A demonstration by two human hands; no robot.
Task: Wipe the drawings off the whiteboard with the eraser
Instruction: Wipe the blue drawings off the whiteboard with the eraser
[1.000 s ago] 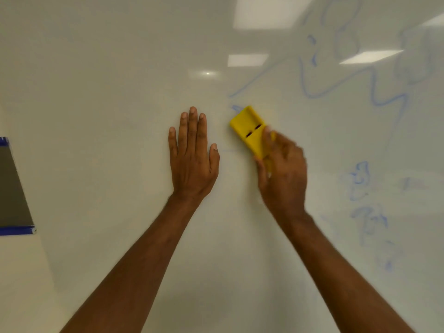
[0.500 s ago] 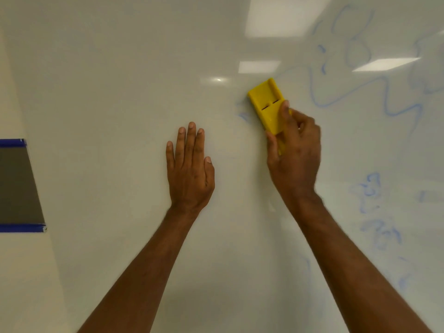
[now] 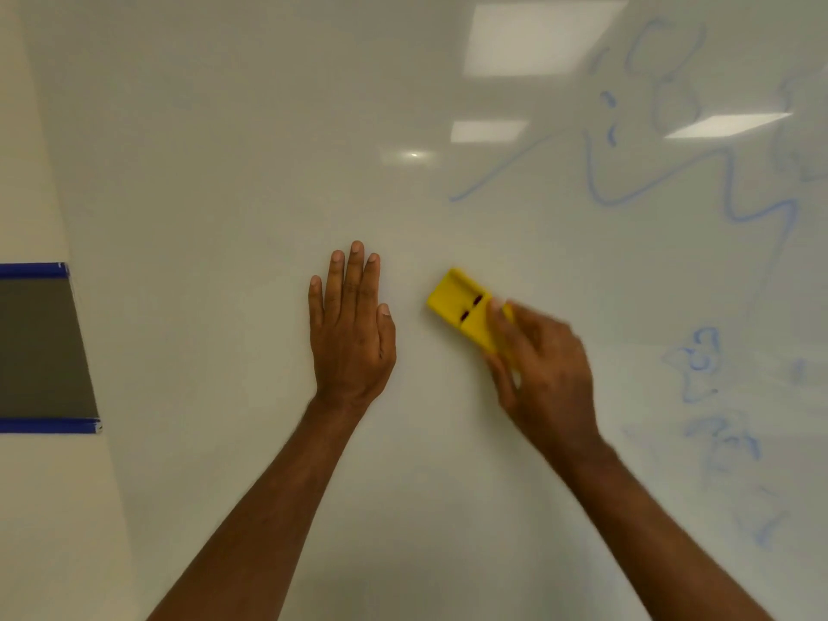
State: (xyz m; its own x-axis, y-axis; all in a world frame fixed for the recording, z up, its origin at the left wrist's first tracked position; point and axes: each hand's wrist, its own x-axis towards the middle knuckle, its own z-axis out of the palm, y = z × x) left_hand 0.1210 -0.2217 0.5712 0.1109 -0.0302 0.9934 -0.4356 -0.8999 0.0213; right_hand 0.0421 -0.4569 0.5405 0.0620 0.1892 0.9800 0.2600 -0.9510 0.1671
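Observation:
The whiteboard (image 3: 224, 150) fills the view. Blue marker drawings remain on its right side: a wavy line (image 3: 627, 190) at the upper right and smudged scribbles (image 3: 699, 365) at the lower right. My right hand (image 3: 546, 374) grips a yellow eraser (image 3: 461, 307) and presses it on the board near the centre, tilted up to the left. My left hand (image 3: 349, 329) lies flat on the board just left of the eraser, fingers together and pointing up, holding nothing.
The board's left edge (image 3: 80, 351) runs down the left side, with cream wall beyond it. A dark grey panel with blue tape strips (image 3: 40, 347) hangs on that wall. Ceiling lights reflect in the upper board.
My right hand swept the eraser up to the end of the wavy line, then back down and left to the centre. The small blue mark near there is gone. My left hand stayed put.

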